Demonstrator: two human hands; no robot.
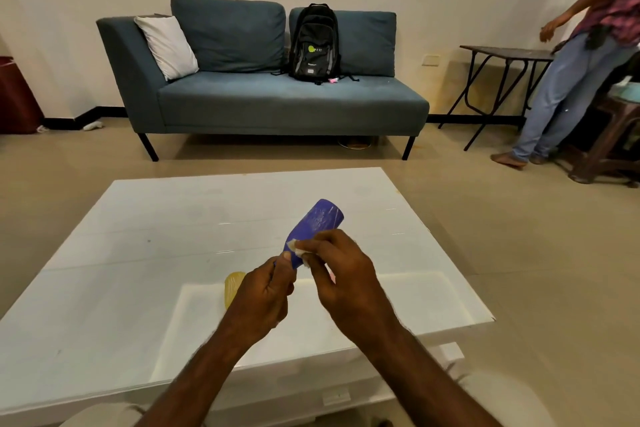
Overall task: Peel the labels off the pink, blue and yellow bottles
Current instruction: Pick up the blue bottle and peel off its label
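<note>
Above the white table (138,253) I hold the blue bottle (317,224), tilted with its base pointing up and away. My left hand (265,295) grips its lower neck end. My right hand (341,274) pinches a pale scrap of label (297,246) against the bottle's side. White scrape marks of label residue cover the upper body. The yellow bottle (232,286) lies on the table behind my left hand, mostly hidden. A small sliver of pink (332,276) shows behind my right hand; I cannot tell what it is.
A teal sofa (277,100) with a black backpack (314,43) and a white cushion stands beyond the table. A person (581,55) stands at the right by a dark folding table (505,54). A wooden stool sits at the far right.
</note>
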